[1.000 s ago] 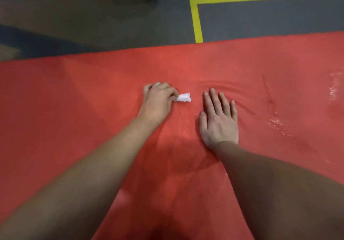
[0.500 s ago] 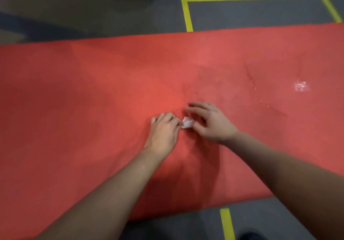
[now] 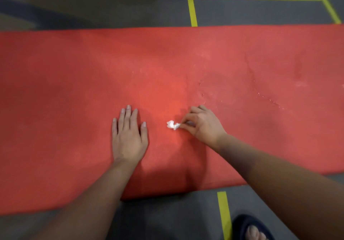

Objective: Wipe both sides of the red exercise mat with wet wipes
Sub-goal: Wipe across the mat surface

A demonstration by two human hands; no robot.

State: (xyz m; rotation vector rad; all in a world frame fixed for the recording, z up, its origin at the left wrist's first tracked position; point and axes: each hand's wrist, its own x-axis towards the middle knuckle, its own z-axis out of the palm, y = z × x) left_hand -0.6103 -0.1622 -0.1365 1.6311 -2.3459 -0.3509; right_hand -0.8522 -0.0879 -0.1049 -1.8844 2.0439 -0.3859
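The right hand (image 3: 204,124) has its grip closed on a small crumpled white wet wipe (image 3: 173,124), pinched between thumb and forefinger, with the other fingers curled behind. The wad sticks out to the left of the fingertips, right at the surface of the red exercise mat (image 3: 74,90), a little right of the frame's centre. To its left, clear of the wipe, the left hand (image 3: 128,137) lies palm down on the mat, its grip open, with straight fingers pointing toward the top of the frame and the thumb spread to the right. Both bare forearms come in from the lower corners. The mat lies flat as a wide band across the middle of the frame, edge to edge. Right of the wiping hand, a trail of small shiny droplets (image 3: 268,98) and a faint crease mark its surface. Under it is a grey floor (image 3: 111,7) marked with yellow tape lines (image 3: 191,7): one runs from the top centre down to the mat's far edge, another branches off to the right, and a short piece shows below the near edge. Beside that piece, at the bottom right, toes show in a dark sandal (image 3: 243,225).
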